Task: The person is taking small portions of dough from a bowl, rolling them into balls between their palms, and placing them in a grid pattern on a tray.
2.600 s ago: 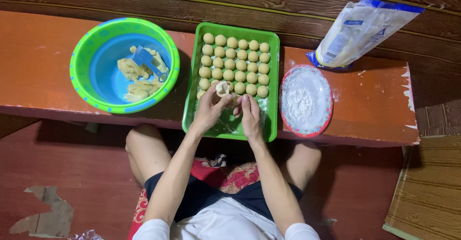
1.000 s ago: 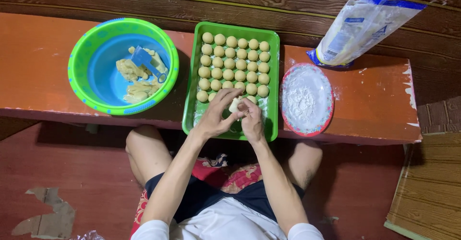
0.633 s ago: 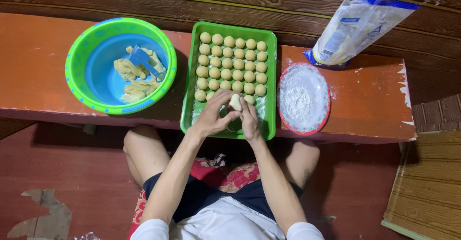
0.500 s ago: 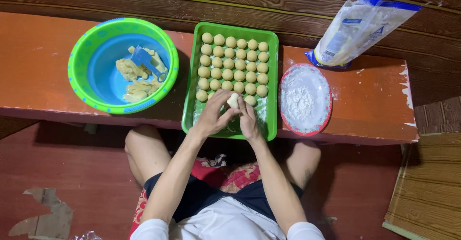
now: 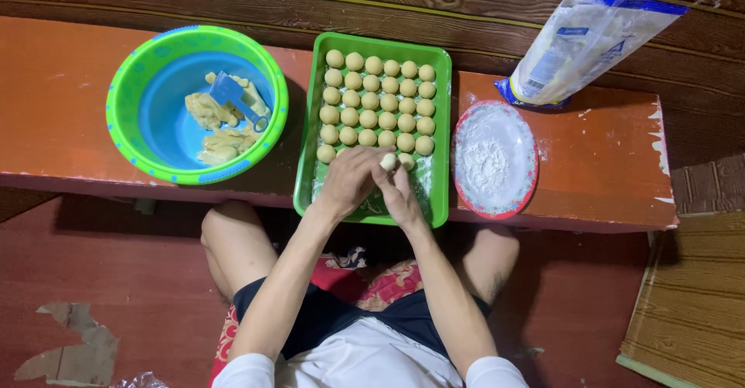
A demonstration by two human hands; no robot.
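seated at a low orange bench (image 5: 70,124), you cup a pale dough ball (image 5: 388,161) between both hands over the near end of the green tray (image 5: 442,132); your left hand (image 5: 349,182) curls its fingers around the ball from the left, your right hand (image 5: 401,194) presses its fingertips against it from the right; the ball sits just near of the rows of finished dough balls (image 5: 378,101) filling the tray's far part. left of the tray stands a green-and-blue bowl (image 5: 132,101) holding dough scraps (image 5: 213,128) and a blue scraper (image 5: 233,93); right of it lies a plate of white flour (image 5: 494,159), with a flour bag (image 5: 582,46) beyond it at the far right.
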